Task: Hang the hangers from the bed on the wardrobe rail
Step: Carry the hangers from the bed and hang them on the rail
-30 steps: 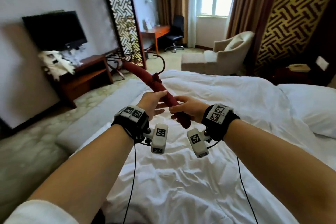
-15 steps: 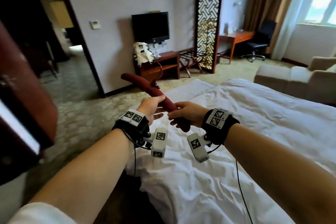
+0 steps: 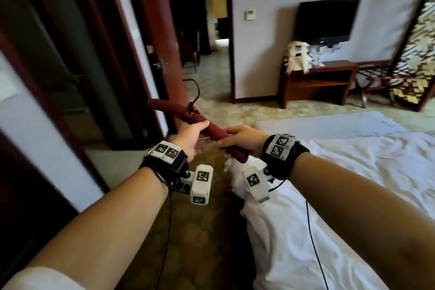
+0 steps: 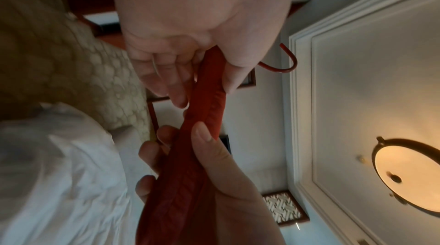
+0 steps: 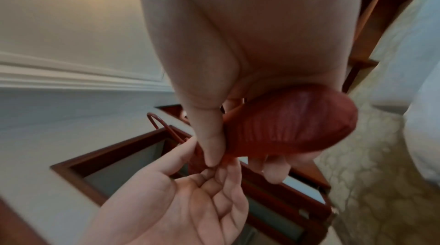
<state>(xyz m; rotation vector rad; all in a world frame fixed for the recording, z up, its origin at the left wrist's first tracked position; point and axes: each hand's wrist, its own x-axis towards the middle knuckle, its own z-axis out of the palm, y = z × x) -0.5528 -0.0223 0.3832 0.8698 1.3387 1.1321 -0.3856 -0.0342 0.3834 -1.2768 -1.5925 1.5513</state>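
Hanger, padded, dark red, held in the air beside the bed, hook up. Left hand grips its middle, thumb on top; right hand wraps the near end. Open doorway beyond.

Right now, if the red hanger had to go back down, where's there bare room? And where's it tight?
Bare sheet on the bed, right of the right hand. Open carpet between the bed's far edge and the TV stand. Tight on the left: dark doors close beside the left hand, and both hands grip the hanger.
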